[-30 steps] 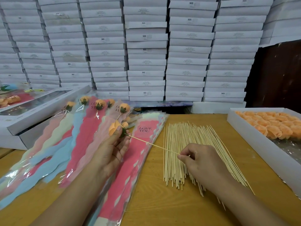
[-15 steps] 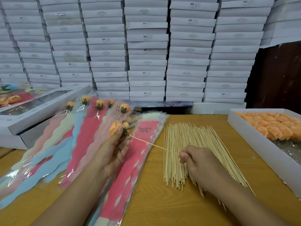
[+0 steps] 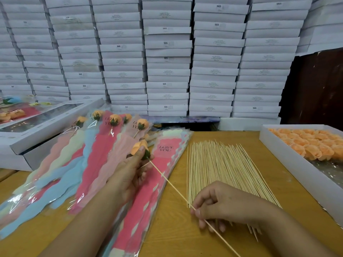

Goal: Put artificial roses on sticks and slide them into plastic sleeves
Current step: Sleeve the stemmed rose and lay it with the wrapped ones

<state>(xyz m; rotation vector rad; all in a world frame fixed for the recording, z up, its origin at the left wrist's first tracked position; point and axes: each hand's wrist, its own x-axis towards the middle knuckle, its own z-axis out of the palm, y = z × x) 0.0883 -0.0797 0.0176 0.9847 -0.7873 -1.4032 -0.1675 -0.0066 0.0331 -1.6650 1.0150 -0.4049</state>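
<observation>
Your left hand (image 3: 130,171) grips the rose (image 3: 139,147), your right hand (image 3: 215,204) pinches its stick (image 3: 170,184). Several sleeved roses (image 3: 113,123) lie finished; this one awaits a sleeve (image 3: 159,164), with many sticks (image 3: 219,164) and boxed roses (image 3: 311,143) left.

The left hand (image 3: 128,175) pinches an orange rose (image 3: 139,147) over the pink sleeves (image 3: 148,182); the right hand (image 3: 222,206) grips its stick (image 3: 167,179) near the loose skewers (image 3: 219,167) on the wooden table (image 3: 269,164).
</observation>
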